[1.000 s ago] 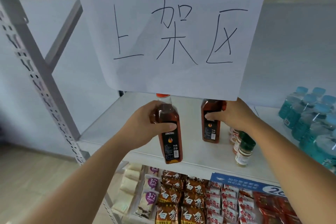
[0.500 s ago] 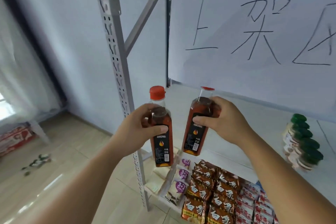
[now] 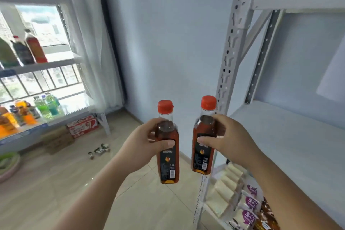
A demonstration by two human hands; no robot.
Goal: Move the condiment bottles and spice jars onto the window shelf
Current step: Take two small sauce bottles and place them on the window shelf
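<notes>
Holding two bottles, one per hand. Left hand wrapped round the shoulder of the left bottle, thumb across the front above the black label, fingers curled behind. Right hand clamped likewise on the right bottle, thumb in front, fingers round the far side. Both upright, red caps on, dark liquid inside, hanging in mid-air over bare floor. Right bottle just in front of the grey rack post; left bottle a little to the post's left, the two apart. Well left of the post, across open floor: the window shelf, bearing drink bottles. Between post and shelf, small containers on the floor, too blurred to name. Judged mid-carry: pickup done, placing not yet. Next: head left from the post, step round the floor clutter, find a free patch of board, set down base first.
</notes>
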